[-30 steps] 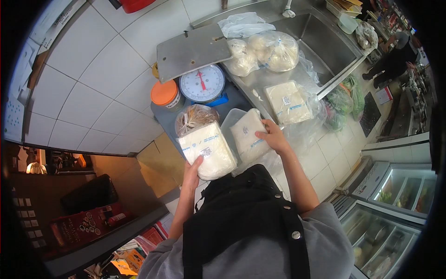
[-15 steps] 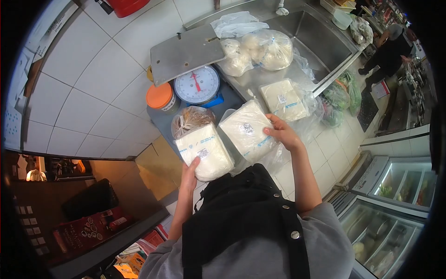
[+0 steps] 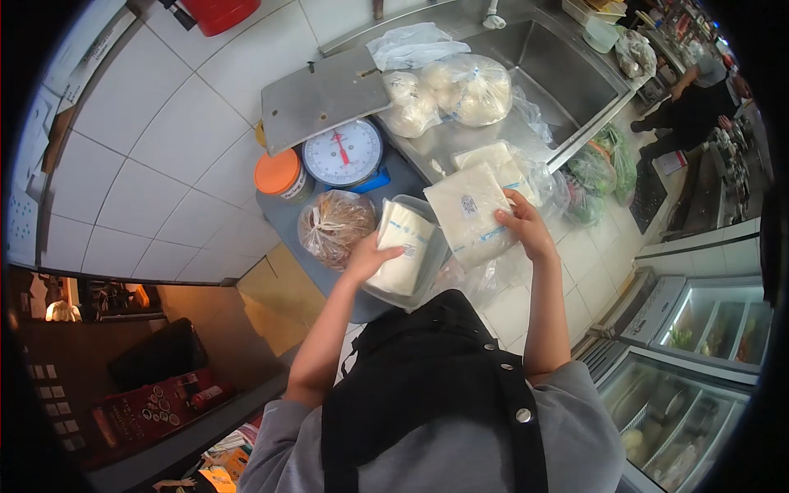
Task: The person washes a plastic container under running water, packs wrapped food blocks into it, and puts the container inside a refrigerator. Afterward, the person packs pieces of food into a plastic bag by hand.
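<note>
My left hand [image 3: 370, 260] is closed around the edge of a white, square, plastic-wrapped pack [image 3: 405, 253] with blue print. That pack is tilted inside a clear plastic container [image 3: 430, 271]. In my right hand [image 3: 528, 228], gripped at its right edge between thumb and fingers, is a second pack [image 3: 468, 205] of the same kind with a small printed square on it. It is held up to the right of the container. Behind it, a third white pack [image 3: 496, 158] lies on the metal counter, partly covered.
A bag of brown contents [image 3: 335, 226], an orange-lidded tub [image 3: 279, 174] and a dial scale [image 3: 343, 154] under a metal plate [image 3: 325, 99] stand at left. Bags of white contents [image 3: 472, 89] lie by the sink [image 3: 567, 74]. A co-worker [image 3: 699, 103] stands at far right.
My left hand has brought its pack rightward into the clear container, uncovering the brown-filled bag. My right hand has moved its pack right, over part of the third pack.
</note>
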A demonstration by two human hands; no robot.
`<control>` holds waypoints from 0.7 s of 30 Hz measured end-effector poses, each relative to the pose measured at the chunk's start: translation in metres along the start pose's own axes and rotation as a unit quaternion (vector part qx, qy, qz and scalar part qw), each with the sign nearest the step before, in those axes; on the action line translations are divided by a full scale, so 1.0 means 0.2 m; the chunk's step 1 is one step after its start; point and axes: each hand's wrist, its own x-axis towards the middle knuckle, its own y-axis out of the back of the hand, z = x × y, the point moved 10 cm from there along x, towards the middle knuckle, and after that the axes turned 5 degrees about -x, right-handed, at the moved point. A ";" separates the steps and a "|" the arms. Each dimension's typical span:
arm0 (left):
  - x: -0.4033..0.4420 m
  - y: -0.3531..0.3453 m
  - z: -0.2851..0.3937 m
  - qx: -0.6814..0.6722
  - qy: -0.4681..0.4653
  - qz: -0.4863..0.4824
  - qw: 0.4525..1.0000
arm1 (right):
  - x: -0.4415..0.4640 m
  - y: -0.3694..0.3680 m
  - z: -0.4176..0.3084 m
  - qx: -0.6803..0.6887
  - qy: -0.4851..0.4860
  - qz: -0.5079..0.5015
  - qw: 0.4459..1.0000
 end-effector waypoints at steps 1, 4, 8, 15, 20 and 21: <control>0.05 -0.04 -0.07 0.001 -0.001 -0.004 1.000 | -0.01 0.02 -0.01 0.000 0.000 0.004 1.000; 0.13 -0.12 -0.25 0.108 0.095 0.016 0.989 | -0.03 0.05 -0.02 0.005 -0.003 0.019 1.000; 0.21 -0.06 -0.59 0.236 0.143 0.102 0.956 | 0.01 0.08 0.11 0.003 -0.034 0.035 0.999; -0.09 -0.12 -0.14 0.313 -0.141 0.260 0.903 | 0.02 -0.27 0.35 0.058 -0.101 0.070 0.991; -0.17 0.07 -0.16 -0.057 -0.081 0.201 0.975 | -0.04 -0.54 0.33 0.108 -0.102 0.061 0.987; -0.20 0.10 -0.08 -0.057 -0.080 0.202 0.974 | -0.04 -0.59 0.36 0.107 -0.103 0.060 0.987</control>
